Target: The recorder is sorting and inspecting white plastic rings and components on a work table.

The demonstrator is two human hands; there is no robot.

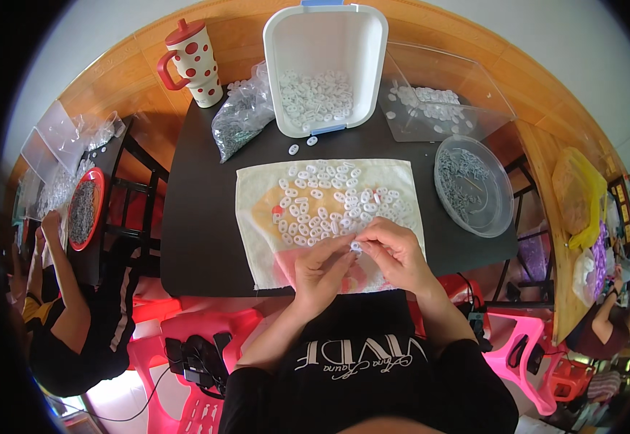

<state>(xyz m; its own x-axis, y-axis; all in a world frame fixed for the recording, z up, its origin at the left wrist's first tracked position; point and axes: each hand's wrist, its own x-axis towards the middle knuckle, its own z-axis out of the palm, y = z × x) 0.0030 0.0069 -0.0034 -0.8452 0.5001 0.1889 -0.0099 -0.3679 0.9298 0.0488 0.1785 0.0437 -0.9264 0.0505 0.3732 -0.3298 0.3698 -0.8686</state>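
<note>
Over the near edge of a patterned towel, my two hands meet at the fingertips. My right hand pinches a small white plastic oval piece between thumb and forefinger. From the other side, the thumb and forefinger of my left hand close on the same piece; my fingers partly cover it. Many loose white oval pieces, with two holes each, lie spread across the towel just beyond my hands.
Behind the towel, a white bin lies tipped with white pieces inside. Left of it are a plastic bag and a dotted tumbler. At right stand a clear box and a round tub of small grey parts. Another person works at left.
</note>
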